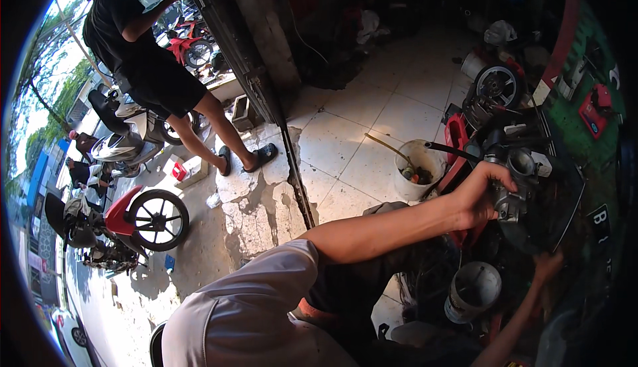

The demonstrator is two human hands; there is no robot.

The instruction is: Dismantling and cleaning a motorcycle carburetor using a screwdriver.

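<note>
My left arm, in a grey sleeve, reaches across to the right. The fingers of my left hand (485,194) are closed round a grey metal part that looks like a carburetor (515,191), with a round opening facing up. A black hose (452,151) lies just beyond that hand. Lower down, in shadow, my right hand (547,266) is at the lower edge of a dark, flat-looking piece (551,214) beside the metal part. Its fingers are mostly hidden, so what it holds, if anything, is unclear.
A white bucket (420,167) with odds and ends stands on the tiled floor; another pail (473,290) is nearer. Parts and a wheel (495,86) crowd the right side. At left, a person in black (143,48) stands by the doorway, near parked motorcycles (119,224).
</note>
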